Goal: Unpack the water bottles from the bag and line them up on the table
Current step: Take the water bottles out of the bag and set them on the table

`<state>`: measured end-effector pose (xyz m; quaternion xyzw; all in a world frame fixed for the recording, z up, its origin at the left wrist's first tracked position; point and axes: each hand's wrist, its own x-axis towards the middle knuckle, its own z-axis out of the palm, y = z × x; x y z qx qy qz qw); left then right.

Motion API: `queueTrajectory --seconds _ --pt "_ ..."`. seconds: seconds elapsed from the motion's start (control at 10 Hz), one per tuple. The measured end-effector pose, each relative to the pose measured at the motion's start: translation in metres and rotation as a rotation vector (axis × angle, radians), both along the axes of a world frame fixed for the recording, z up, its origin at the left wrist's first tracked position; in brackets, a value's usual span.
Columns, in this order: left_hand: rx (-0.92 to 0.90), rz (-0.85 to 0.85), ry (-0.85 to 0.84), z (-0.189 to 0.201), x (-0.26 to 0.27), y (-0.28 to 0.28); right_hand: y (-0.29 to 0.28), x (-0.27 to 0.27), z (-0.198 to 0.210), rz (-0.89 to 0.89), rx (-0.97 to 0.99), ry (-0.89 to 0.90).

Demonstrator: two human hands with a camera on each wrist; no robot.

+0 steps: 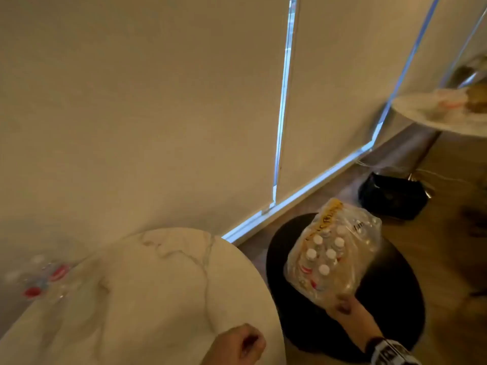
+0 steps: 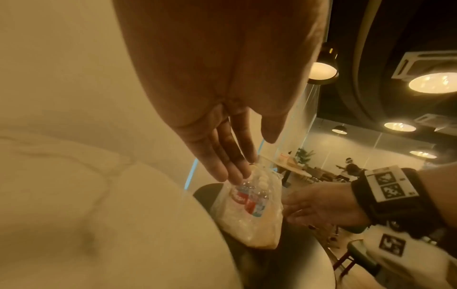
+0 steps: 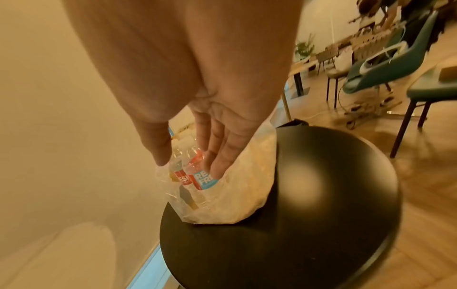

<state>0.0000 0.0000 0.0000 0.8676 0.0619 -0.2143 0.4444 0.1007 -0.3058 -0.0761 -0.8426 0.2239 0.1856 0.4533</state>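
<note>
A clear plastic bag (image 1: 334,254) full of white-capped water bottles lies on a round black stool (image 1: 382,312) to the right of the marble table (image 1: 147,285). My right hand (image 1: 342,306) reaches to the bag's near end. In the right wrist view its straight fingers (image 3: 217,162) rest on the bag (image 3: 235,199) over a red and blue bottle label, with the thumb on the left side. My left hand (image 1: 237,343) hovers over the table's near edge, holding nothing; its fingers (image 2: 230,172) point toward the bag (image 2: 249,215). Blurred bottles (image 1: 42,277) stand at the table's far left.
Cream blinds hang right behind the table and stool. A black bag (image 1: 392,196) sits on the wooden floor beyond the stool. Another round table (image 1: 442,114) stands at the upper right. Teal chairs (image 3: 385,64) are further off.
</note>
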Motion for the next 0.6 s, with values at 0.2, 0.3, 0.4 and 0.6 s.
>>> queueTrajectory --seconds 0.2,0.3,0.4,0.6 --pt "-0.114 -0.054 0.02 -0.06 0.152 -0.115 0.014 0.063 -0.05 -0.12 0.157 -0.067" --pt "-0.127 -0.045 -0.08 -0.09 0.202 -0.146 0.015 0.078 -0.079 -0.081 0.036 -0.07" --pt "0.035 -0.11 -0.095 -0.117 0.233 -0.163 0.012 0.084 -0.096 -0.071 0.005 -0.078" --pt "0.124 -0.165 -0.094 -0.153 0.254 -0.167 0.003 0.09 -0.075 -0.146 0.12 -0.051"
